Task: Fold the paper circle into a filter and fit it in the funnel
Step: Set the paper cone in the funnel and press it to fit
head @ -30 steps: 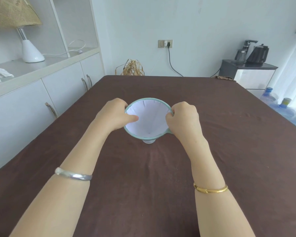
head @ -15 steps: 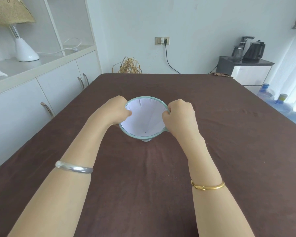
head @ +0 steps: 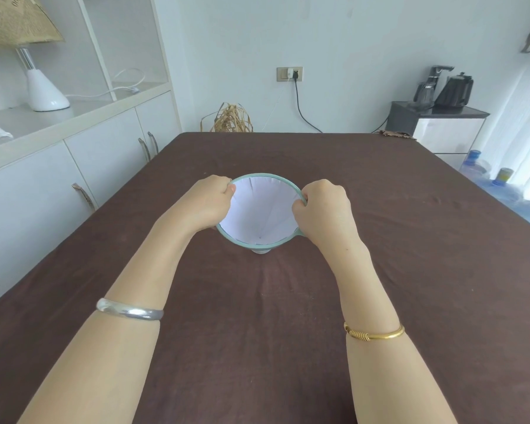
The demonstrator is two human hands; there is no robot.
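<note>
While both forearms reach forward over the dark brown cloth-covered table (head: 257,332), the left hand (head: 207,205) grips the left side of the pale green plastic funnel's (head: 259,175) rim, its fingers curled over the edge with a fingertip (head: 231,188) just inside against the paper. The right hand (head: 325,209) pinches the rim on the funnel's right side, knuckles up and fingers tightly curled round the edge. A smooth silver bangle (head: 129,310) circles the left forearm, nearer the camera than the funnel; a thin gold bangle (head: 374,333) with a coiled section circles the right forearm.

The funnel stands upright on the cloth between the two hands, its short whitish spout (head: 260,250) just showing below the near rim. Inside it sits the white folded paper filter (head: 263,206), opened into a cone that lines the funnel wall almost to the rim, with crease lines running down to a point at the bottom. Nothing else can be seen inside the cone.

The cloth looks soft and matte, with slight wrinkles spreading out from the funnel. Left of the funnel, a white cabinet (head: 43,185) runs along the table; beyond the funnel, past the table's far edge, is a bundle of dry straw-coloured fibres (head: 231,120).
</note>
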